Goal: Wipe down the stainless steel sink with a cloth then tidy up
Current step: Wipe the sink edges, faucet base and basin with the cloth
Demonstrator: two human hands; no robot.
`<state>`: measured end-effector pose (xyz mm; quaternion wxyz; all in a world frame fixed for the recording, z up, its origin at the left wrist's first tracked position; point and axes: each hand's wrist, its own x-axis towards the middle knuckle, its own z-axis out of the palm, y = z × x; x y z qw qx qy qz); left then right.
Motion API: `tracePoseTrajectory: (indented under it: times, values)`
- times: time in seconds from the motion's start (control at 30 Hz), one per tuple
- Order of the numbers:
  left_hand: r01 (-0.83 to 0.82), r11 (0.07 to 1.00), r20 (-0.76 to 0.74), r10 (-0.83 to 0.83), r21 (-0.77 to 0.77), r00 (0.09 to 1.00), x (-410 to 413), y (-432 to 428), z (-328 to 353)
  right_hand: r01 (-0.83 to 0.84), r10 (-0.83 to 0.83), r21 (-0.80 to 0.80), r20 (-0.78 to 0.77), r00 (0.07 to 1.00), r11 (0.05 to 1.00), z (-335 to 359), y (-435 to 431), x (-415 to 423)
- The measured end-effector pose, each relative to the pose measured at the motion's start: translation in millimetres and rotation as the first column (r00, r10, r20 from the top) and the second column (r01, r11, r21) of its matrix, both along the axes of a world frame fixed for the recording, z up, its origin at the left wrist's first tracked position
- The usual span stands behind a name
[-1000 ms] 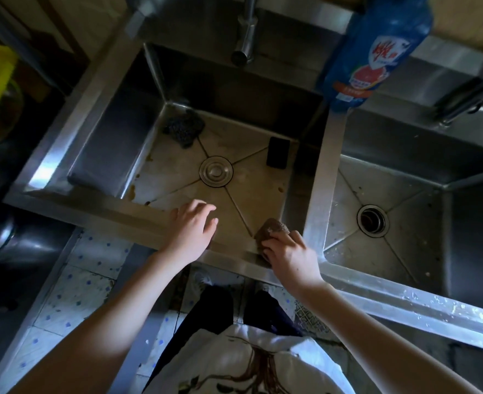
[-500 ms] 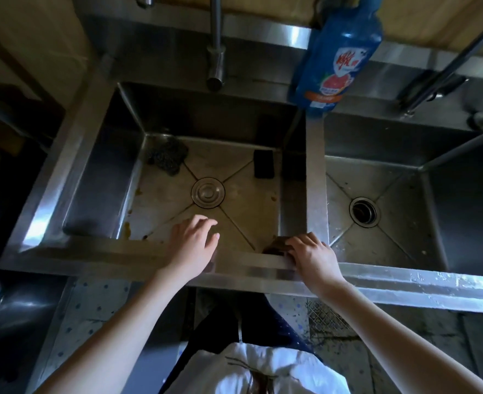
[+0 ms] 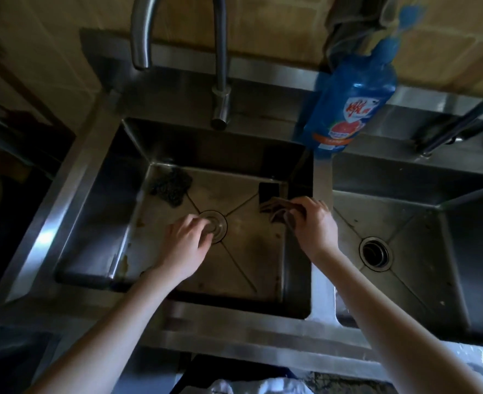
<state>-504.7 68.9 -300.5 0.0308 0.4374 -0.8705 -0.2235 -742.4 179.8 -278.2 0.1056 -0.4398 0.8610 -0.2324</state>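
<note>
A double stainless steel sink fills the view; its left basin has a stained floor and a round drain cover in the middle. My right hand is down in that basin by the right wall, closed on a brown cloth. My left hand hovers over the basin floor with its fingers bent, the fingertips at the drain cover, holding nothing.
A dark scrubber lies in the basin's far left corner and a black sponge near the far right. A blue detergent bottle stands on the divider behind. Two taps hang over the basin. The right basin has an open drain.
Both hands moved from the sink's front rim down into the left basin. The right hand carried the cloth toward the far right; the left hand reached the drain cover.
</note>
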Motion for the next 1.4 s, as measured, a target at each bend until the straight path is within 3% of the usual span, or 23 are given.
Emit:
tracePoseTrajectory:
  times: [0.4,0.53,0.7,0.83,0.93,1.17,1.4]
  values:
    - [-0.001,1.000,0.023,0.001,0.016,1.000,-52,-92,0,0.096,-0.077,-0.175,0.112,0.991,0.980,13,-159,-66]
    - [0.041,0.999,0.022,-0.042,0.021,0.999,-73,-128,-5,0.216,-0.197,-0.200,0.113,0.974,0.956,0,-198,-83]
    - [0.075,0.997,0.038,-0.076,0.032,0.996,-92,-169,-9,0.430,-0.412,-0.281,0.123,0.903,0.858,-21,-214,-94]
    - [0.080,0.997,0.029,-0.080,0.004,0.996,-104,-195,-10,0.261,-0.265,-0.067,-0.056,0.963,0.963,-46,-212,-80]
    - [0.076,0.996,0.039,-0.074,-0.042,0.996,-109,-207,-11,0.155,-0.140,0.099,-0.145,0.979,0.983,-59,-209,-72]
    - [0.129,0.984,0.185,-0.105,-0.121,0.977,-112,-227,-18,0.169,-0.134,0.192,-0.183,0.974,0.967,-68,-227,-56]
    - [0.157,0.986,0.253,-0.138,-0.054,0.958,-109,-233,-22,-0.009,0.054,0.221,-0.200,0.978,0.975,-69,-256,-34]
